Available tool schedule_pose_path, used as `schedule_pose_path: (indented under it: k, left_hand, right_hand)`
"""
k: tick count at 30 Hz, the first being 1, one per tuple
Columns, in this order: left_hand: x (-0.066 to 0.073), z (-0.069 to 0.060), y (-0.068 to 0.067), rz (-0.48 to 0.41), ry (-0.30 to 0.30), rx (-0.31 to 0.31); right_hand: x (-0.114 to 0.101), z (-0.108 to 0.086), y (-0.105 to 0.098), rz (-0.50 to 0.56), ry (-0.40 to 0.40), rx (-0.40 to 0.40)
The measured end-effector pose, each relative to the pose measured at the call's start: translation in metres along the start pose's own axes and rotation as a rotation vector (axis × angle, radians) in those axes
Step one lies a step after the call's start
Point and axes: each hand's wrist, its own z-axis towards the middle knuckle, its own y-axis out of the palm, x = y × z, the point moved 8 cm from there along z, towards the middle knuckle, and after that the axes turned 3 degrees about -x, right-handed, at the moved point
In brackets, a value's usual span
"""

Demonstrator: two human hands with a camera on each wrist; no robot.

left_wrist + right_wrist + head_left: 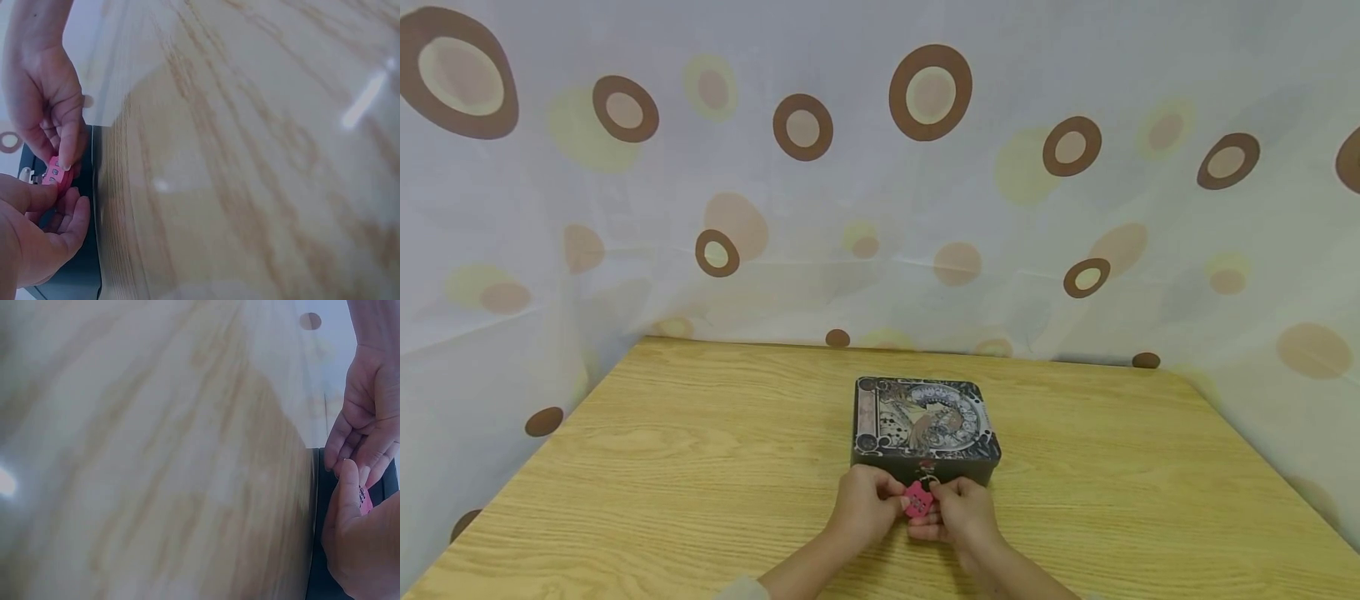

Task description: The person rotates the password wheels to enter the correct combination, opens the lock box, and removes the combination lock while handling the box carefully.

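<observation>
A dark tin box [925, 417] with an illustrated lid stands closed on the table. At its front latch is a small pink combination padlock [917, 500], whose number dials show in the left wrist view [55, 171]. My left hand [867, 506] pinches the padlock's left side between thumb and fingers. From the other side, my right hand [968, 515] holds it near the shackle, thumb on top and some fingers stretched beneath. In the right wrist view the hands cover most of the padlock [366, 502]. Whether the shackle is locked cannot be seen.
The wooden table [700, 450] extends to both sides of the box and behind it. A pale curtain [865, 192] with brown and yellow circles hangs along the table's back and sides.
</observation>
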Motion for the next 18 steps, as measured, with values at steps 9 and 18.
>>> schedule_pose_path:
  k: [9, 18]
  left_hand:
    - [0.0015, 0.0, -0.0011, -0.027, -0.026, -0.005]
    - [0.0023, 0.0001, -0.0022, -0.054, -0.028, -0.002]
  right_hand:
    - [0.0022, 0.0008, -0.0006, 0.04, 0.025, -0.006]
    - [0.0021, -0.001, -0.0002, 0.064, 0.031, -0.006]
